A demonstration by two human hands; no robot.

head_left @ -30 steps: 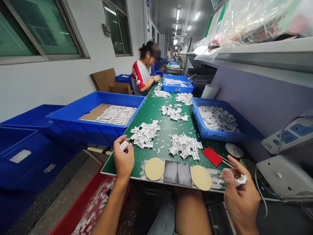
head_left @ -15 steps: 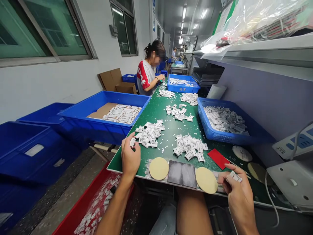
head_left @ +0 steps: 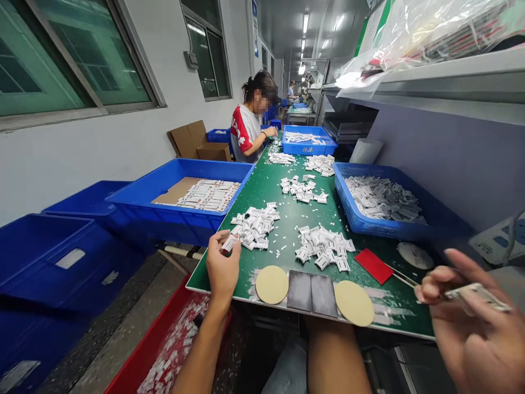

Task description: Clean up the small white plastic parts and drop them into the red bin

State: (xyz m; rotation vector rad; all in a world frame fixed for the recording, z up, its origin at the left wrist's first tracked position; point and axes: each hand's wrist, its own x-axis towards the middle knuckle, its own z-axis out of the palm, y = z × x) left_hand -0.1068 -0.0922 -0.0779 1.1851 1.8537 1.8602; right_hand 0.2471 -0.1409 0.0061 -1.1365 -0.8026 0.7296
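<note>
My left hand (head_left: 221, 271) is at the table's left edge, with a small white plastic part (head_left: 230, 243) pinched between thumb and fingers. Right beside it lies a heap of similar white parts (head_left: 255, 225). My right hand (head_left: 476, 328) is raised at the far right, close to the camera, its thumb pressing another white plastic part (head_left: 479, 296) against the fingers. A second heap of parts (head_left: 324, 247) lies mid-table. Along the front edge are a beige round disc (head_left: 272, 284), two dark grey rectangular pads (head_left: 311, 294) and another beige disc (head_left: 354, 302).
A red card (head_left: 373, 266) and thin sticks lie on the green table (head_left: 287, 219). Blue baskets of parts (head_left: 381, 230) stand at right and back. To the left is a blue tray (head_left: 180, 210); below it, a red bin (head_left: 164, 350). A co-worker (head_left: 250, 123) sits further along.
My right hand has moved right and closer to the camera, still holding its white part. My left hand keeps its part, which now shows more of its face. The view has shifted slightly.
</note>
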